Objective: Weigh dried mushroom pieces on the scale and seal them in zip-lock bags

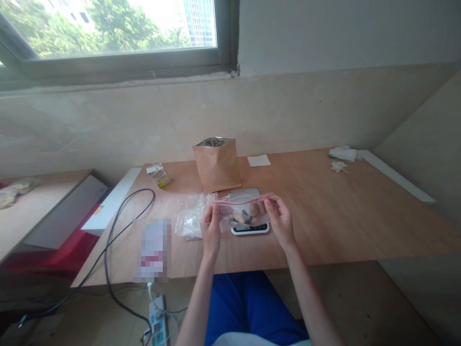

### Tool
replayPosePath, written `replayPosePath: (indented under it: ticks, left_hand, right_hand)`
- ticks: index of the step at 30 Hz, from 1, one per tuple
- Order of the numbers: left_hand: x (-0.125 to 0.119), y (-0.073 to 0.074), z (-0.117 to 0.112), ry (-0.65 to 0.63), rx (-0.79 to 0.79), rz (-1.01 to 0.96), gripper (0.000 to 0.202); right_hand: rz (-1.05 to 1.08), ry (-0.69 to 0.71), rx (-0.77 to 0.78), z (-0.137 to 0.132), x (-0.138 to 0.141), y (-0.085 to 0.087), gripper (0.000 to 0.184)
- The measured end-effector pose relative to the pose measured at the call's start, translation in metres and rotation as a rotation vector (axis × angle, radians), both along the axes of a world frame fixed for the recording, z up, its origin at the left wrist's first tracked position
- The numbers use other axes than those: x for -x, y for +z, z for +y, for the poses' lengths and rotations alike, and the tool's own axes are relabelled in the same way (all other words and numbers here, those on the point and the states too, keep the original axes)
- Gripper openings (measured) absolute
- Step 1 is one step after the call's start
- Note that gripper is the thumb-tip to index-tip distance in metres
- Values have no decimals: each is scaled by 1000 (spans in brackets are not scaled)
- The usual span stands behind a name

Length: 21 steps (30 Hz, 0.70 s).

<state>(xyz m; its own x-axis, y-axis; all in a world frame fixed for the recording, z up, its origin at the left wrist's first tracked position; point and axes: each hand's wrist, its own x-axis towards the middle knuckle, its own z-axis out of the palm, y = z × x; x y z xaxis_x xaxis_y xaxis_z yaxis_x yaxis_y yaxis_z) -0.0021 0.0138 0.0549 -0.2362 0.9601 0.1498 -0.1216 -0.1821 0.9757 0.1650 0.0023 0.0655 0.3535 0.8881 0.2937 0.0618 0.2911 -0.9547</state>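
A clear zip bag [245, 211] with a red seal strip hangs between my hands, holding several brown biscuits and some dark pieces. My left hand [211, 226] pinches its left upper corner, and my right hand [280, 222] pinches the right end of the seal. The bag hangs in front of a white digital kitchen scale [249, 228], which hides behind it except for its display edge and part of its top. Left of my left hand, a crumpled clear plastic bag [190, 217] lies on the wooden table [324, 216]. A kraft paper stand-up pouch [217, 164] with a silver lining stands behind.
A small printed box [158, 175] lies at the table's back left, and a pixelated package [151, 250] lies near the front edge. White paper [258, 160] and tissues [342, 154] sit further back. A black cable [124, 226] trails off the left side to a power strip [157, 319] on the floor.
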Motion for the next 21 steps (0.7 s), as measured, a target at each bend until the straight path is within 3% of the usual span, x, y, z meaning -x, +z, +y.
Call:
replayPosePath:
  ticks: [4, 11, 16, 21]
  left_hand:
    - [10, 4, -3, -48, -50, 121, 34]
    - [17, 14, -11, 131, -179, 417, 27]
    - [7, 18, -14, 175, -129, 312, 28]
    - [-8, 21, -16, 32, 3, -5, 32]
  right_hand:
    - [54, -31, 33, 0, -5, 1, 27]
    - [105, -55, 43, -3, -5, 7, 26]
    - [214, 24, 77, -5, -4, 11, 25]
    - [224, 117, 146, -6, -4, 11, 28]
